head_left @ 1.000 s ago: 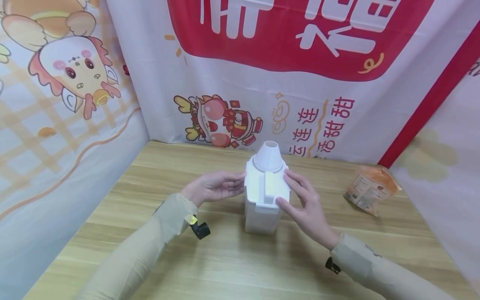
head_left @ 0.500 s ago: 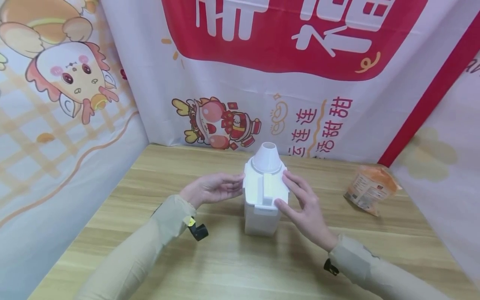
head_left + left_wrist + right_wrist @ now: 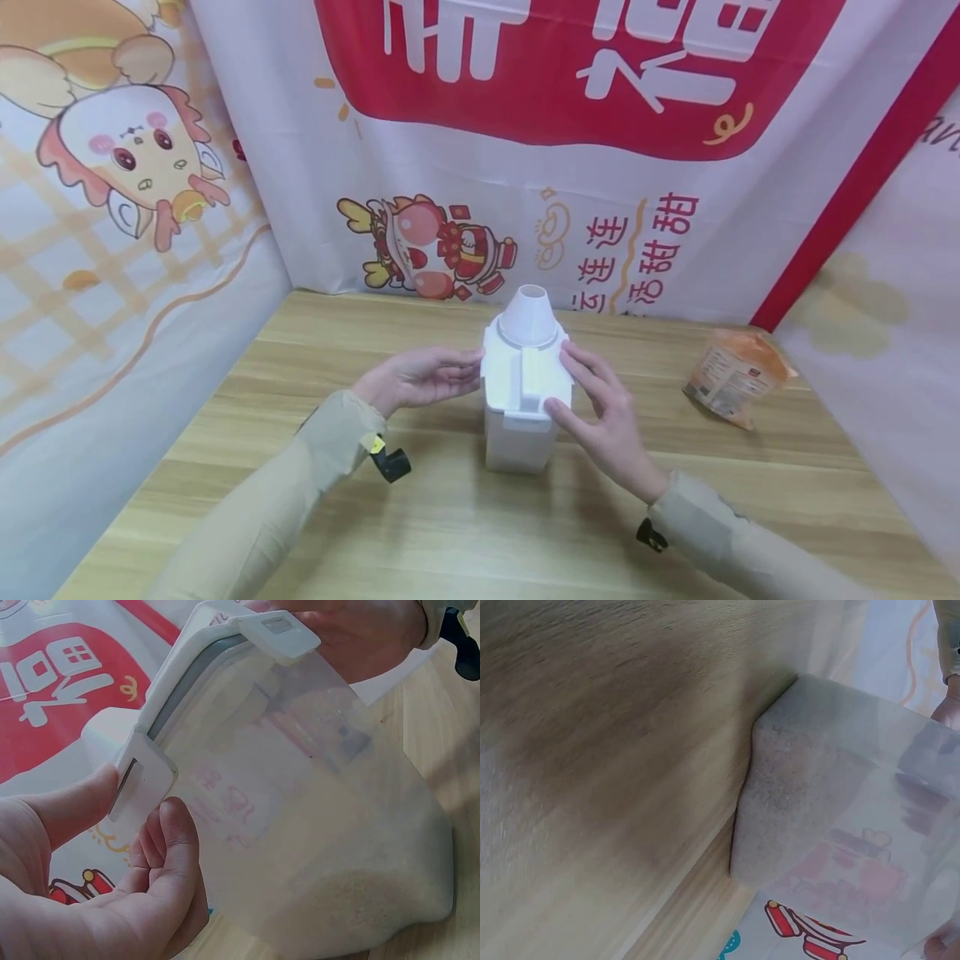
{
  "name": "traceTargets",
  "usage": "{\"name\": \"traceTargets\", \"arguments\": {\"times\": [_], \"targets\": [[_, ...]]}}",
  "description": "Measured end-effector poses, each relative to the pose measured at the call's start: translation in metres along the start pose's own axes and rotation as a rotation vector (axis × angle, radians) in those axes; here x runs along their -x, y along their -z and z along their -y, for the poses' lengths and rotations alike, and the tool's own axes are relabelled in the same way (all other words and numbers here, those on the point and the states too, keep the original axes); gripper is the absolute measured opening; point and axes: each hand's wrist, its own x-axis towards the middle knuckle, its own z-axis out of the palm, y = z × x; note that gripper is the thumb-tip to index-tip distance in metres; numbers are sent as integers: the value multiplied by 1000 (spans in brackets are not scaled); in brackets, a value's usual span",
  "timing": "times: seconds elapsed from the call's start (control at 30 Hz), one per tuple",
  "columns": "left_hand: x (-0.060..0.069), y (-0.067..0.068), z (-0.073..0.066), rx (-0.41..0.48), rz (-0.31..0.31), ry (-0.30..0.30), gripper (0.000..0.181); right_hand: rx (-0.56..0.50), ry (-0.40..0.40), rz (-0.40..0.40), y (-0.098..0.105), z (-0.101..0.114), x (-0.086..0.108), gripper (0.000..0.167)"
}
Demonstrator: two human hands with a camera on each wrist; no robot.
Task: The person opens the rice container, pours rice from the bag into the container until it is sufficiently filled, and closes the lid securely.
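A translucent storage container [image 3: 519, 450] stands upright on the table. Its white lid [image 3: 501, 383] carries a cone-shaped white cap [image 3: 528, 321] at the far end. Pale, grain-like contents [image 3: 787, 780] fill its lower part. My left hand [image 3: 420, 379] is at the left side; the left wrist view shows its thumb and curled index finger pinching the edges of a white lid clip [image 3: 146, 780]. My right hand [image 3: 611, 425] holds the lid's right side, thumb at the near corner and fingers further back. In the right wrist view that hand is mostly out of frame.
An orange and clear printed bag [image 3: 738, 375] lies on the wooden table [image 3: 450, 533] to the right. Printed cloth [image 3: 450, 150] hangs behind and at both sides of the table. A small black camera mount [image 3: 393, 464] sits on the left wrist.
The head view has shifted slightly, so everything sits a little further left in it. Both hands keep their places on the container, which has not visibly moved on the table.
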Motion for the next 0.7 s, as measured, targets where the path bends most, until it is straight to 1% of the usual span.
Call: {"name": "traceTargets", "arguments": {"times": [0.2,0.3,0.43,0.53,0.63,0.7], "targets": [[0,1,1,10,-4,-1,41,-12,-32,-5,-2,0,1,56],[1,0,0,3,-4,-6,40,-23,-15,-12,-2,-2,1,55],[1,-1,0,6,-2,-8,40,-38,21,-24,-3,-20,2,58],[1,-2,0,9,-8,-3,39,-33,29,-27,-3,-35,3,60],[1,-2,-1,-10,-15,-4,37,-27,23,-24,-3,-40,4,60],[1,-1,-1,-31,-20,-7,37,-18,12,-21,-3,-40,4,60]]}}
